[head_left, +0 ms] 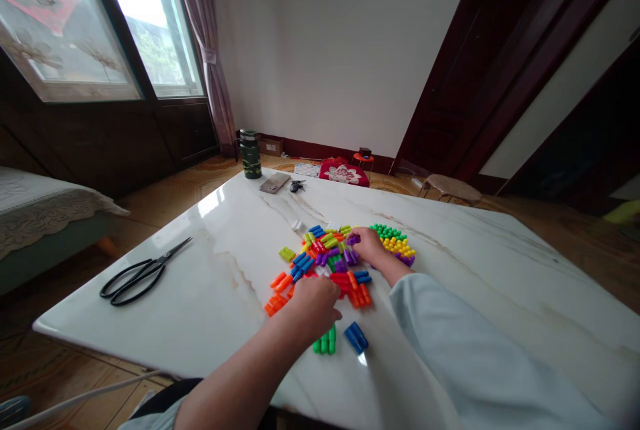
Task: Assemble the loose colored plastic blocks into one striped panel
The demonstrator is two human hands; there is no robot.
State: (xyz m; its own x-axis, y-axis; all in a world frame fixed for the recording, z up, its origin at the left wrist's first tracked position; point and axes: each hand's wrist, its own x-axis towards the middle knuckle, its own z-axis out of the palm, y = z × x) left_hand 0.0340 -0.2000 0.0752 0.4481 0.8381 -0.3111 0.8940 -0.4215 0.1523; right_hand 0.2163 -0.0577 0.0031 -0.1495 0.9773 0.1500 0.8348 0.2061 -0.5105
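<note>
A pile of bright plastic peg-shaped blocks [305, 265] lies on the white marbled table [235, 323], in orange, red, blue, purple, green and white. My left hand [315, 300] is low over the pile's near side, back of the hand up. Its thumb points to the right, while the other fingers are hidden under the hand. At the far right of the pile, my right hand [369, 245] has its fingers closed on a purple block [353, 240]. Green blocks [326, 342] and a dark blue block [356, 337] lie just in front of my left hand.
Beyond my right hand, green, yellow and purple blocks [395, 241] stand in neat rows. Black-handled scissors [143, 275] lie at the left. Along the far edge are a camouflage flask [251, 155], a phone [275, 182] and keys [297, 186].
</note>
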